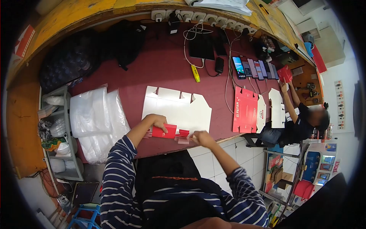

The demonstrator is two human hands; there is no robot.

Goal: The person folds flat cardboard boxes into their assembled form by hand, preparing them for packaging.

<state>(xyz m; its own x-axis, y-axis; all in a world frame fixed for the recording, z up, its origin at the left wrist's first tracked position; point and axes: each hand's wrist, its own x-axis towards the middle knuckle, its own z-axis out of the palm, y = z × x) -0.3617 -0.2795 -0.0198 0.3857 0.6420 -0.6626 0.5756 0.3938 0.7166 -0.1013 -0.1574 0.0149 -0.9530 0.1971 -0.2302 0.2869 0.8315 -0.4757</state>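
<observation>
A flat box blank (175, 108) lies white side up on the table before me. At its front edge a folded red flap (162, 131) shows. My left hand (159, 121) is closed on this flap, thumb on its red face. Just right of it are small red folded pieces with a pale striped part (183, 138), by the table's front edge. My right hand (204, 138) is beside them with its fingers curled in. What those fingers hold, if anything, I cannot make out.
Clear plastic bags (95, 118) are stacked on the left. Rightward lie a red printed box blank (245, 110), a row of phones (255, 68) and a yellow highlighter (195, 73). Cables cross the table. At the right end another person (305, 118) holds a red box (284, 73).
</observation>
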